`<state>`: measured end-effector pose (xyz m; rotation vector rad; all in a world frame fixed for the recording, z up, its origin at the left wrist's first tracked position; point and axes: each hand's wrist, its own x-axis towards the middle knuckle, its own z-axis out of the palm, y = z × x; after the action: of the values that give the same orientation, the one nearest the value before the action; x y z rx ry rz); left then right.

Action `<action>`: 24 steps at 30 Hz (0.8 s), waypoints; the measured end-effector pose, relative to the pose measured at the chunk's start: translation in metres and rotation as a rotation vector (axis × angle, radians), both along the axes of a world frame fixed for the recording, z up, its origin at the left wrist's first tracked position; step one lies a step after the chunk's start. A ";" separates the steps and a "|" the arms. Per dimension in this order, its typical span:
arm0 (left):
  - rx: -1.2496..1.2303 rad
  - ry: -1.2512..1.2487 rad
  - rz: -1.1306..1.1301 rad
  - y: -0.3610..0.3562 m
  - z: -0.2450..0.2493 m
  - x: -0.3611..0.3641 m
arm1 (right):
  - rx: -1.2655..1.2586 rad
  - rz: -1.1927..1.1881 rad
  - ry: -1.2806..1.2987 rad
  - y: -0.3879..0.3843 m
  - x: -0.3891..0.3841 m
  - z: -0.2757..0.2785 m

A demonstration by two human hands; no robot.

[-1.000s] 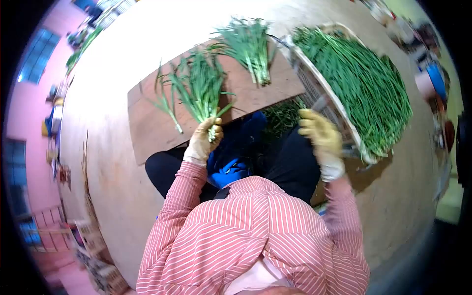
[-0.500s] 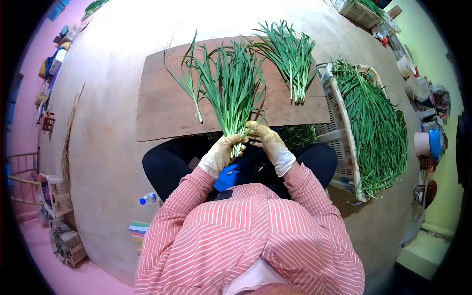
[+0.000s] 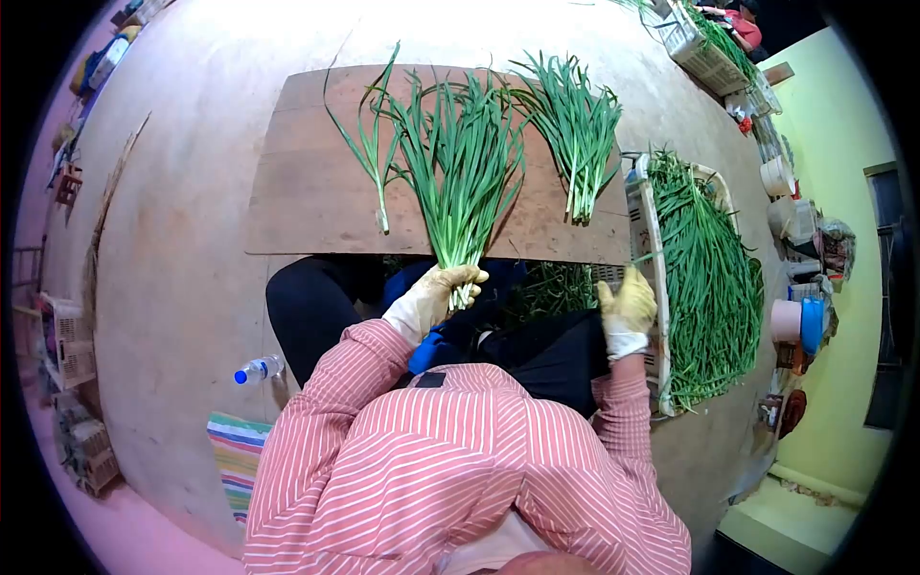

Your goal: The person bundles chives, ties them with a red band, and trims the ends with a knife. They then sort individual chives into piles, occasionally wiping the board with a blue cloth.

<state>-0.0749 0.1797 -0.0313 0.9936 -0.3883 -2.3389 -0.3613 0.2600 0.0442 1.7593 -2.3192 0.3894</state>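
Note:
My left hand (image 3: 443,295), in a soiled pale glove, is closed around the white stem ends of a bunch of garlic chives (image 3: 458,182). The leaves fan away from me over a brown board (image 3: 316,201). My gloved right hand (image 3: 629,305) is apart from the bunch, beside the crate on the right, its fingers curled. A thin green leaf (image 3: 646,258) shows at its fingertips. A smaller bunch of chives (image 3: 578,144) lies at the board's right, and a few loose stalks (image 3: 375,158) lie left of the held bunch.
A pale plastic crate (image 3: 655,287) heaped with chives (image 3: 711,287) stands on my right. More greens (image 3: 556,292) lie under the board's near edge. On the left are a water bottle (image 3: 259,369) and a striped mat (image 3: 235,455). A person in red (image 3: 744,29) is at the far right.
My right hand has left the stems and moved right toward the crate. My left hand keeps hold of the bunch. The whole view has shifted slightly.

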 end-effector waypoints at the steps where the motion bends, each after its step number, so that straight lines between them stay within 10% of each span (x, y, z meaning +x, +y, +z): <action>1: 0.006 0.011 -0.009 -0.001 0.000 -0.001 | -0.084 0.063 0.080 -0.007 0.009 -0.003; 4: -0.006 0.033 -0.042 0.003 -0.007 -0.005 | 0.087 0.058 -0.805 -0.039 0.070 -0.005; 11: -0.148 0.022 -0.104 0.008 0.021 -0.006 | 0.373 0.099 -0.847 -0.083 0.121 -0.045; 17: 0.020 0.238 -0.160 0.002 -0.013 -0.003 | 0.280 -0.035 -1.617 -0.071 0.121 -0.054; 24: 0.036 0.138 -0.147 0.002 -0.013 -0.007 | 0.137 0.147 -1.455 -0.035 0.139 -0.045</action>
<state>-0.0817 0.1814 -0.0445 0.8392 -0.3769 -2.5381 -0.2224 0.2249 -0.0006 1.9827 -2.9647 2.1600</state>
